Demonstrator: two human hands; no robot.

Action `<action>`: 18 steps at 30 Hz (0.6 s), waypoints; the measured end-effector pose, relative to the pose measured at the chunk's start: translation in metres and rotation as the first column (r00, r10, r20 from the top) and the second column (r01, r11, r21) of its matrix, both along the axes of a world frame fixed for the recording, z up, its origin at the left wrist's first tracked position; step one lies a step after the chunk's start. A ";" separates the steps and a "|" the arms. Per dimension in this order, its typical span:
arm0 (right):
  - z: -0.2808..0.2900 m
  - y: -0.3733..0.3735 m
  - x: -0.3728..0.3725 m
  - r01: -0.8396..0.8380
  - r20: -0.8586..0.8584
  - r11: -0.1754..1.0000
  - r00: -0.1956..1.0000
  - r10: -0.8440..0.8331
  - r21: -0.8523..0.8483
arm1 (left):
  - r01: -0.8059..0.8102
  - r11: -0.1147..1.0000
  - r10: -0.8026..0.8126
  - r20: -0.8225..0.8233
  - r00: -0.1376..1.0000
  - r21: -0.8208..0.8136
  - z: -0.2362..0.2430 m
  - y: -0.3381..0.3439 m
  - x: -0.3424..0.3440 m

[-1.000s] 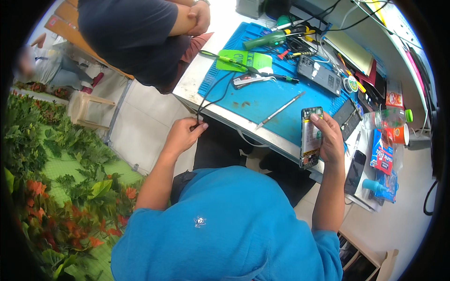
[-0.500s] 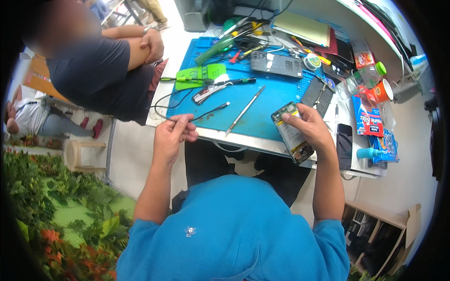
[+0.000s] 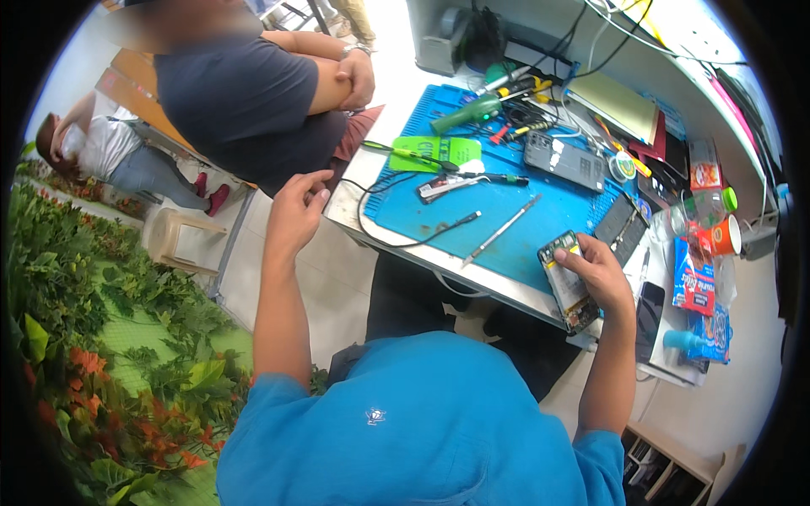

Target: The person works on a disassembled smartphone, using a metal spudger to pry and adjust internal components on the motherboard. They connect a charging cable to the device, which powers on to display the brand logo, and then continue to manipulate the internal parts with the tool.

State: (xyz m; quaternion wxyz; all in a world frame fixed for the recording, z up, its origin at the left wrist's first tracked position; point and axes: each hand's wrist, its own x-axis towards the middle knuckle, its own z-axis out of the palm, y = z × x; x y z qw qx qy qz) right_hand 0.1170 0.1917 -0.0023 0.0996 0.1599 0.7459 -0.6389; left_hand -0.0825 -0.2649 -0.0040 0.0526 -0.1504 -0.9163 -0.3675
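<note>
Head view, right hand (image 3: pixel 601 271) gripping an opened phone (image 3: pixel 568 282) at the near table edge (image 3: pixel 472 287) — circuitry showing, left hand (image 3: pixel 295 211) hanging loosely curled and empty off the corner, over bare floor, ridged blue mat (image 3: pixel 523 228) lying flat — thin metal tools (image 3: pixel 504 229) resting on it.

Matt blue rubbery mat (image 3: pixel 506 215), white table (image 3: pixel 350 202) smooth.
Opened phone (image 3: pixel 567 282): bare metal, circuit board; tweezers (image 3: pixel 504 229) shiny steel.

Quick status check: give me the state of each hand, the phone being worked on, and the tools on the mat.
right hand: gripping opened phone
opened phone: back off, insides exposed, tilted
left hand: raised off the table edge, empty
metal pry tool: lying loose on blue mat
second phone: lying flat on mat
</note>
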 end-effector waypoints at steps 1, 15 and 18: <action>0.001 -0.001 -0.005 -0.029 -0.002 1.000 1.000 0.029 -0.006 | 0.049 0.999 -0.049 -0.050 0.998 0.000 -0.008 -0.005 -0.010; 0.006 0.008 0.002 -0.118 0.061 0.992 0.991 0.115 0.047 | 0.008 0.721 -0.299 0.301 0.906 0.693 0.044 0.028 0.003; 0.000 0.008 -0.002 -0.144 0.049 0.984 0.989 0.140 0.103 | 0.032 0.548 -0.430 0.249 0.868 0.836 0.036 0.071 -0.004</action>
